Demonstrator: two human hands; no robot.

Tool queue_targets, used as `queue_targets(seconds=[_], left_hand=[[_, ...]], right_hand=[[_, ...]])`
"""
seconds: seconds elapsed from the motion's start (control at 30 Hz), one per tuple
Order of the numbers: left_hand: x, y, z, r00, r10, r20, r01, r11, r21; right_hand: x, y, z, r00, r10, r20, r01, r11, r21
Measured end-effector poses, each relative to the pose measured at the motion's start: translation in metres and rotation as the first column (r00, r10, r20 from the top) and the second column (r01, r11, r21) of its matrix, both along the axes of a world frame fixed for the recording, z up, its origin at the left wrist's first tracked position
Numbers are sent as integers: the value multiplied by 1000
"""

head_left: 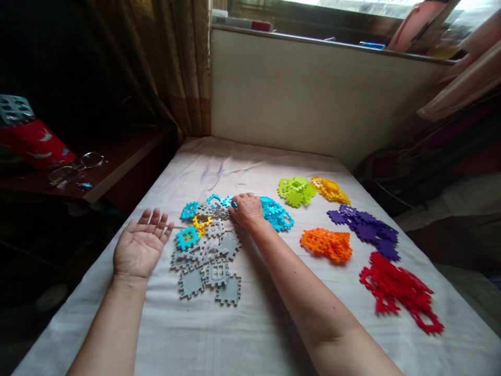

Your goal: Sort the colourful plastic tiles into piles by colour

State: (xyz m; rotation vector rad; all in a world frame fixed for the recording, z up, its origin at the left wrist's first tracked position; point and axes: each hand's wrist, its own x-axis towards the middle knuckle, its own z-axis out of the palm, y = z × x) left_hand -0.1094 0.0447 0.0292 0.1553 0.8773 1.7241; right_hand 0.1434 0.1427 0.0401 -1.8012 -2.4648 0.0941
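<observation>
My left hand (141, 248) lies palm up on the sheet with its fingers spread, just left of a mixed pile. That pile has grey interlocking tiles (192, 282), some blue tiles (188, 237) and a yellow tile (202, 224). At the pile's far right edge my right hand (248, 210) reaches down, back of the hand up and fingers curled. Its fingertips are mostly hidden, at blue pieces, so what it grips does not show. Right beside it is a heap of blue tiles (277, 214).
Sorted heaps sit to the right: green tiles (296, 191), yellow tiles (332, 190), orange tiles (327, 244), purple tiles (368, 230) and red tiles (399, 290). A side table (117, 162) at left carries eyeglasses (78, 166) and a red container (37, 143). A wall stands behind the bed.
</observation>
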Motion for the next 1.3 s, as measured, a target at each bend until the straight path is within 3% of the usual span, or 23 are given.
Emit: queue_targets(seconds=[0.2, 0.33, 0.47, 0.6, 0.77, 0.87, 1.03, 1.2, 1.3], left_hand=[[1, -1, 3, 1000, 1, 11, -1, 1000, -11], [0, -1, 1, 1000, -3, 2, 3, 1000, -8], [-2, 0, -2, 1000, -14, -10, 14, 1000, 7], [-2, 0, 1, 1000, -3, -10, 3, 1000, -20], [-1, 0, 2, 1000, -11, -5, 11, 1000, -24], [-2, 0, 1, 1000, -17, -7, 17, 1000, -13], [-3, 0, 0, 1000, -10, 25, 11, 1000, -23], [-3, 0, 0, 999, -2, 43, 3, 1000, -8], [-2, 0, 1, 999, -1, 43, 1, 1000, -1]], right_hand=[[14, -5, 5, 996, -40, -84, 46, 997, 68], [53, -20, 6, 957, -205, -203, 239, 959, 155], [91, -32, -1, 904, -366, -222, 405, 898, 172], [103, -36, -5, 891, -407, -204, 437, 889, 139], [98, -39, 2, 889, -384, -249, 426, 893, 147], [82, -40, 8, 909, -306, -283, 364, 914, 179], [29, -23, 14, 971, -11, -240, 28, 997, 69], [-9, 15, 9, 972, 231, -41, -233, 972, -25], [-15, 25, 4, 964, 267, 10, -266, 963, -55]])
